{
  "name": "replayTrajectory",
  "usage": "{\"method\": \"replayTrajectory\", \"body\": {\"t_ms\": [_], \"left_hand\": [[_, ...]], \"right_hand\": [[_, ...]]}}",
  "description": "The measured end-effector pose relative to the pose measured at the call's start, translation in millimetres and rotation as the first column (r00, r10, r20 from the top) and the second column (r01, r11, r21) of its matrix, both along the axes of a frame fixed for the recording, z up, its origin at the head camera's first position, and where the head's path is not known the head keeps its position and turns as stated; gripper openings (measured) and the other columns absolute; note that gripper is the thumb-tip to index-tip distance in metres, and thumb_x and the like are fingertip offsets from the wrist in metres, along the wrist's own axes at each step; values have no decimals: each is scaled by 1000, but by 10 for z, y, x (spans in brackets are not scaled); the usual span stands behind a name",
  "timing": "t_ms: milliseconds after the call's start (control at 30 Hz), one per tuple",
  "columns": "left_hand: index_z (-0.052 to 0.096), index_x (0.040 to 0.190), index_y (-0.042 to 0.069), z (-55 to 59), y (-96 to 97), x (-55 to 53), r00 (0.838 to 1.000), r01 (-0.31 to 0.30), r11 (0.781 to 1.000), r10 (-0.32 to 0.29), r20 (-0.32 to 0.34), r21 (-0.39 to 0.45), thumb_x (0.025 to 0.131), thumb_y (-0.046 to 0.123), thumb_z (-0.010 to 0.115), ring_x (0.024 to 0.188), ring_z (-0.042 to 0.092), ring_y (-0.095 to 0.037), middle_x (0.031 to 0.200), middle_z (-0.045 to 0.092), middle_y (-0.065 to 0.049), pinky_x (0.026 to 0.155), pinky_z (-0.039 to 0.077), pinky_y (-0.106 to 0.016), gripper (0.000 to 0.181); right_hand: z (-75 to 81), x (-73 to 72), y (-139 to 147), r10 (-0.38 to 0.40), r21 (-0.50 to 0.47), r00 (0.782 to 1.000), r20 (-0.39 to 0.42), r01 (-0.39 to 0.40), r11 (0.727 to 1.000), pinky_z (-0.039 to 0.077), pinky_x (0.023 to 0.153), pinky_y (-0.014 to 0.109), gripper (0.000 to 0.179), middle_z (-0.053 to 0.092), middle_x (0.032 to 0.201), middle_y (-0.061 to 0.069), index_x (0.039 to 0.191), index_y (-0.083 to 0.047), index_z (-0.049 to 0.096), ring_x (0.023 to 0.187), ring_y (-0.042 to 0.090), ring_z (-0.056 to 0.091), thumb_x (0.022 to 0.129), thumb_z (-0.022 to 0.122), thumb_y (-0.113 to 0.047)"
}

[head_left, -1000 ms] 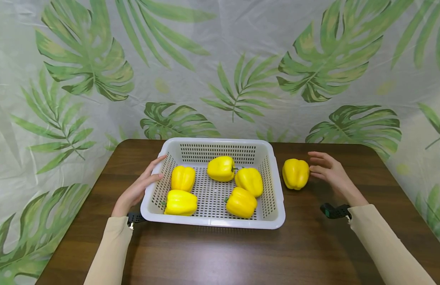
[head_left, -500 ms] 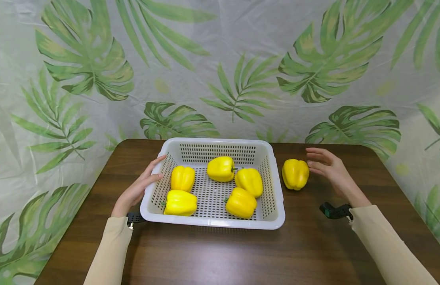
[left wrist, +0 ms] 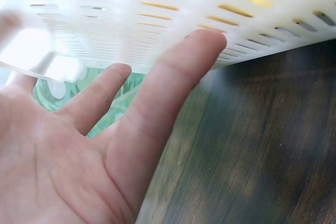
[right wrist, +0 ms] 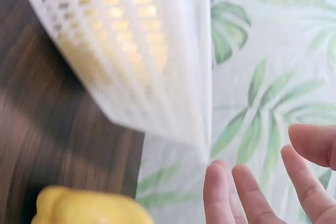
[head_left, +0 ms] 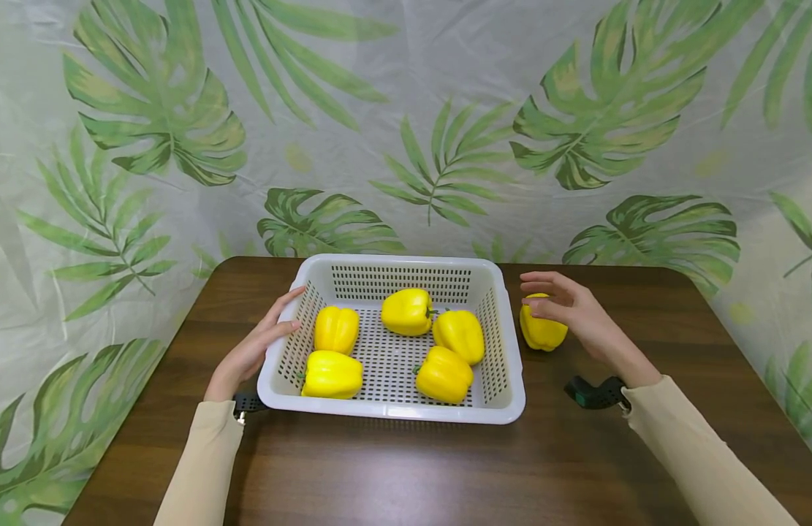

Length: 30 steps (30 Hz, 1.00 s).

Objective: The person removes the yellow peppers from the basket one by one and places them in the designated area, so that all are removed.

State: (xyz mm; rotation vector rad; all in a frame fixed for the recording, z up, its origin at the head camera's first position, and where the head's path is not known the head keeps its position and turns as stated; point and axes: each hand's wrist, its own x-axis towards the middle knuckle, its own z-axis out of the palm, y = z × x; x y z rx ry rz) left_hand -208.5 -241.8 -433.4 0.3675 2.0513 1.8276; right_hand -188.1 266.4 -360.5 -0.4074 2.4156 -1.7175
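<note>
A white slotted plastic basket point(head_left: 391, 411) stands on the table in the head view, with several yellow bell peppers point(head_left: 445, 374) inside. My left hand point(head_left: 251, 351) is at its left side, and the left wrist view shows straight fingers point(left wrist: 157, 93) against the outer slotted wall. To the right of the basket, one more yellow bell pepper point(head_left: 544, 332) sits on the tabletop. My right hand point(head_left: 577, 310) hovers over that pepper and covers part of its top, fingers loosely bent. In the right wrist view, the fingers point(right wrist: 252, 187) are apart from the pepper, with nothing between them.
The dark wooden table point(head_left: 379, 475) has its back edge close to a leaf-patterned cloth point(head_left: 438, 109). Black wrist-worn devices sit at both wrists, the right one point(head_left: 596, 393) sticking out over the table. The basket's right rim is close beside the loose pepper.
My right hand has moved left from beside the loose bell pepper to above it, partly covering it. My left hand and the basket stay almost where they were.
</note>
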Motion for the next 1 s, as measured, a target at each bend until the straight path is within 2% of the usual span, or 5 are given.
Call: {"method": "replayTrajectory", "body": {"t_ms": [67, 267, 433, 633, 1000], "left_hand": [[12, 152, 31, -3, -1, -1, 1000, -1, 1000, 1, 1, 0, 100, 21, 44, 127, 29, -51, 156, 5, -14, 81, 45, -59, 62], [12, 152, 30, -9, -3, -4, 1000, 2, 1000, -2, -2, 7, 100, 20, 43, 126, 30, -51, 155, 6, -14, 81, 46, -58, 61], [12, 152, 31, -11, -3, -6, 1000, 8, 1000, -8, -1, 19, 100, 19, 42, 126, 30, -51, 155, 6, -15, 80, 46, -57, 61], [12, 152, 31, -16, -3, -5, 1000, 10, 1000, -10, 1, 28, 101, 19, 42, 126, 30, -51, 155, 5, -16, 80, 47, -57, 61], [12, 152, 31, -14, 0, -5, 1000, 11, 1000, -11, 2, 27, 101, 19, 42, 127, 29, -50, 155, 5, -15, 81, 46, -57, 61]], "right_hand": [[12, 14, -77, 23, 10, 1000, 6, -24, 1000, 48, 88, 32, 48, 44, 137, 21, 139, -4, 42, 115, 29, 55, 96, 58, -15], [36, 79, -337, 94, 19, 994, 52, -95, 995, 45, 92, 43, 47, 45, 137, 20, 138, -4, 44, 115, 36, 54, 95, 59, -15], [45, 133, -559, 182, 9, 981, 74, -183, 983, 40, 96, 53, 46, 45, 137, 24, 138, -2, 44, 117, 41, 51, 95, 58, -12], [38, 165, -736, 248, 47, 966, 70, -251, 967, 42, 94, 52, 46, 48, 133, 24, 137, -1, 46, 114, 40, 52, 94, 59, -12], [-53, 211, -892, 363, 114, 924, 118, -376, 920, 41, 95, 52, 44, 46, 136, 22, 135, -1, 48, 125, 42, 41, 93, 59, -9]]}}
